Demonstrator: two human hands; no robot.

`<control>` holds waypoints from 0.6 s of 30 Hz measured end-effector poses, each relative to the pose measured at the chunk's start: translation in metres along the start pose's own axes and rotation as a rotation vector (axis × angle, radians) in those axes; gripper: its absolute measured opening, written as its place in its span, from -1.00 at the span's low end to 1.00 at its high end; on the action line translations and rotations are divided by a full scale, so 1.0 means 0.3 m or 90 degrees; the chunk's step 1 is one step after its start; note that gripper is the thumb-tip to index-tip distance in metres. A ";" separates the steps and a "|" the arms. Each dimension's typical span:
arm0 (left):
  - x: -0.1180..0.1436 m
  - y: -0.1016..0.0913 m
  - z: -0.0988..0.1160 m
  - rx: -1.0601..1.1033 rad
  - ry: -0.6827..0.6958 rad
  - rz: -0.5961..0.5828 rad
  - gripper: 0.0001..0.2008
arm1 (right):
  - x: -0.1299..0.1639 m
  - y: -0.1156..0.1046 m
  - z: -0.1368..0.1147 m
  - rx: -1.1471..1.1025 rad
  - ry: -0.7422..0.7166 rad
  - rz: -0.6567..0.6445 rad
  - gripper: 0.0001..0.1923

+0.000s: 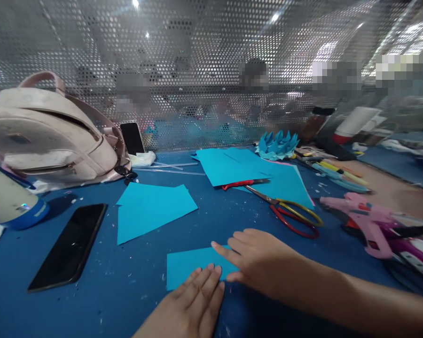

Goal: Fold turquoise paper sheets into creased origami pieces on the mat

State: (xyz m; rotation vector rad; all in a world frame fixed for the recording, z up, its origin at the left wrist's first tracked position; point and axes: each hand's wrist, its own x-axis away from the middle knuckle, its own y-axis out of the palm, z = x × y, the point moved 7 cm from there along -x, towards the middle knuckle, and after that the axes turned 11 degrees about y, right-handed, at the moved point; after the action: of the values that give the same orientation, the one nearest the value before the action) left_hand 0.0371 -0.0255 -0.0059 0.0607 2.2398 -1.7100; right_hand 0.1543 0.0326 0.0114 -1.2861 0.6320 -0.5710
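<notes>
A rectangular strip of blue paper [185,266] lies flat on the blue tabletop in front of me. My left hand [193,305] rests on its near edge, fingers stretched out and lying flat. Over the strip's right end is my right hand [254,260], its index finger extended across the paper and the thumb apart; the other fingers are bent. Part of the strip is hidden beneath both hands. Beyond it lie some cut blue sheets [151,209] to the left. Scissors [289,213] with a yellow and a red handle rest behind my right hand.
A dark phone [70,246], a bottle [12,199] and a pink backpack [56,136] occupy the left. Larger blue sheets [229,164] cover a red-handled tool [238,184] at the back, near a folded blue paper piece [278,144]. Pink glue gun [363,218] lies right.
</notes>
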 end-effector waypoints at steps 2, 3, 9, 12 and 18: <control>-0.004 -0.005 -0.001 0.001 0.002 -0.001 -0.59 | 0.047 -0.002 0.035 0.028 0.041 0.023 -0.52; -0.007 -0.009 -0.001 0.004 0.004 -0.002 -0.58 | 0.071 -0.004 0.052 0.040 0.057 0.032 -0.55; -0.025 -0.032 0.001 0.001 0.020 -0.019 -0.50 | 0.194 0.006 0.148 0.082 0.119 0.023 -0.65; -0.025 -0.034 -0.001 0.004 0.017 -0.013 -0.53 | 0.206 -0.008 0.162 0.087 0.119 0.007 -0.67; -0.015 -0.044 -0.026 0.102 0.004 -0.038 -0.51 | 0.102 -0.089 0.184 -0.042 0.148 -0.126 -0.70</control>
State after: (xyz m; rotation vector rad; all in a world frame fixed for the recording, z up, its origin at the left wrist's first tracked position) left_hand 0.0367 -0.0211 0.0094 0.0354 2.1247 -1.9202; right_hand 0.2139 0.0439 0.0432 -1.3648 0.7241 -0.8776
